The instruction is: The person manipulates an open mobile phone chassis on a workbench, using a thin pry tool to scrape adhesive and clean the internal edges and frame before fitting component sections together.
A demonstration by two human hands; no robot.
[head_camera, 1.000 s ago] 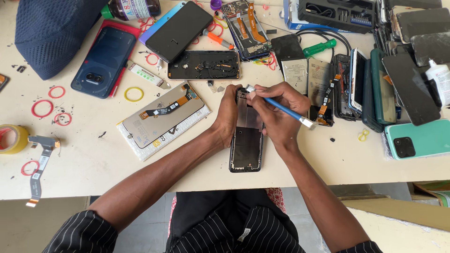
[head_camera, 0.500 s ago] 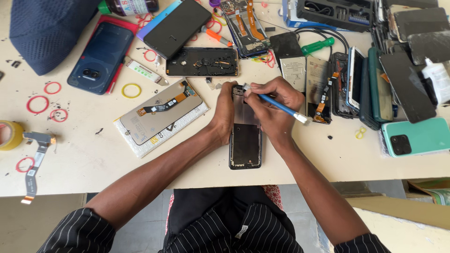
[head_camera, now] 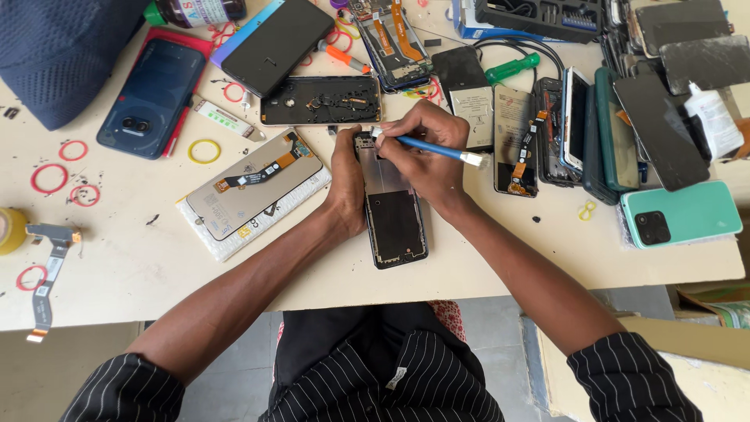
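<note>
Since a moment earlier the hands have barely shifted: the right hand (head_camera: 426,152) has stayed over the top end of the opened phone frame (head_camera: 394,211), and the blue-handled tool (head_camera: 428,146) has kept its slant, its tip still near the frame's upper edge. The frame lies lengthwise on the pale surface (head_camera: 141,258), just ahead of the person's striped sleeves, its dark lower half uncovered.

The right hand's fingers (head_camera: 406,125) are curled closed around the tool, gripping it pen-fashion, its white end (head_camera: 474,159) jutting out to the right. The left hand (head_camera: 345,184) presses against the frame's left side, fingers folded down along its edge to steady it; how tightly they clamp cannot be told.

Just left of the left hand rests a detached display panel (head_camera: 254,184) with an orange flex cable, lying on a white foam sheet (head_camera: 234,238). Above the hands sits a dark back cover (head_camera: 320,100). Farther left lie a blue phone (head_camera: 152,98) and a navy cap (head_camera: 55,55). To the right, a row of phones and screens crowds the surface, ending in a mint-green phone (head_camera: 680,215) near the edge. Red rubber rings (head_camera: 48,178) and a yellow ring (head_camera: 205,151) are scattered at left, near a roll of yellow tape (head_camera: 9,230) and a loose flex cable (head_camera: 47,273).
</note>
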